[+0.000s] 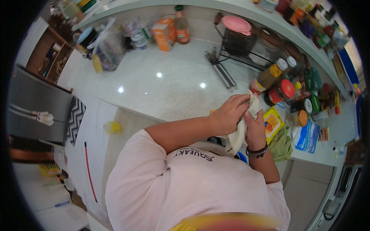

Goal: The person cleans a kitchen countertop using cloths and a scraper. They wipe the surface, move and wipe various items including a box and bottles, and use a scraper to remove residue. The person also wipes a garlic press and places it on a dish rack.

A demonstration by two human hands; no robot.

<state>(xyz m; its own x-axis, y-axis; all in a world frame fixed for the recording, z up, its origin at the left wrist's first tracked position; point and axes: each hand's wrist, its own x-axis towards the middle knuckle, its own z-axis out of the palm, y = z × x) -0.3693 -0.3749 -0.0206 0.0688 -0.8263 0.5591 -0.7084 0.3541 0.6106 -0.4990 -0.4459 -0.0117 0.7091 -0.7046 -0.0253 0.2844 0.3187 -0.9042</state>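
Observation:
A cream cloth (pixel 237 137) is bunched between my two hands, with its lower end hanging in front of my shirt. My left hand (pixel 228 112) grips the cloth's upper part from the left, fingers curled. On the other side my right hand (pixel 255 127), with dark bracelets at the wrist, holds it too. Whether the folds wrap around anything cannot be seen. Just right of my right hand lie a yellow soft pack (pixel 271 122) and a green cloth (pixel 280 144). Beyond my hands, a capped sauce bottle (pixel 268 75) and a red-lidded jar (pixel 279 92) stand on the counter.
Metal utensils (pixel 222 69) lie before a black wire rack (pixel 242 59) holding lidded jars. An orange box (pixel 164 34), a glass bottle (pixel 181 27) and a plastic bag (pixel 108 47) line the back. A shelf (pixel 196 3) overhangs the counter (pixel 173 66). A yellow-capped container (pixel 112 127) is at left.

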